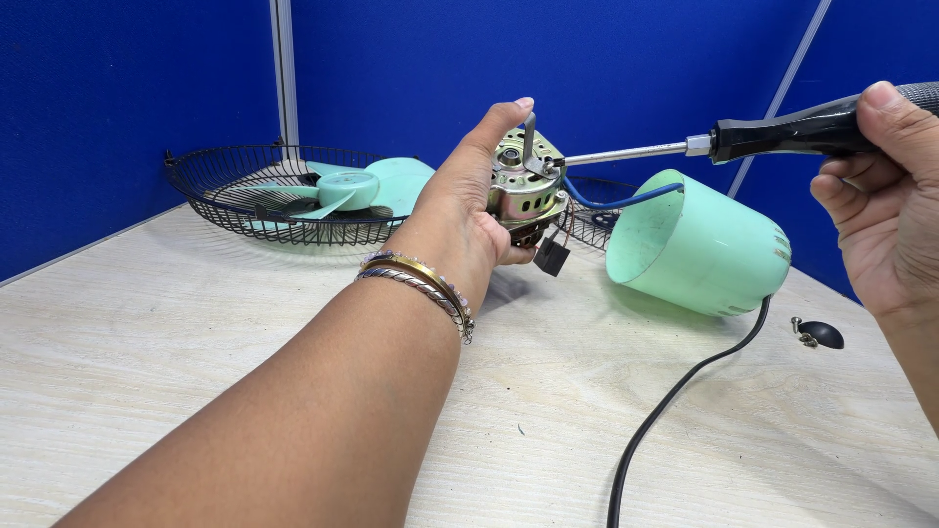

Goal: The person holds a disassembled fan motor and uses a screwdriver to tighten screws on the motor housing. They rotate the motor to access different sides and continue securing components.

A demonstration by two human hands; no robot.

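The bare metal fan motor, a round silver-and-brass body with a bent steel bracket on top, sits lifted above the middle of the pale wood-grain table, towards its far edge. Your left hand grasps it from the left, fingers curled behind and thumb beneath.

The long screwdriver, steel shaft and black handle, lies nearly level, running from the right; its tip meets the bracket at the motor's top. Your right hand is clenched around the handle, well apart from the motor.

A blue wire leads from the motor to the mint-green plastic housing lying on its side just beside it. Behind on the left lies the black wire fan guard holding the mint-green blade.
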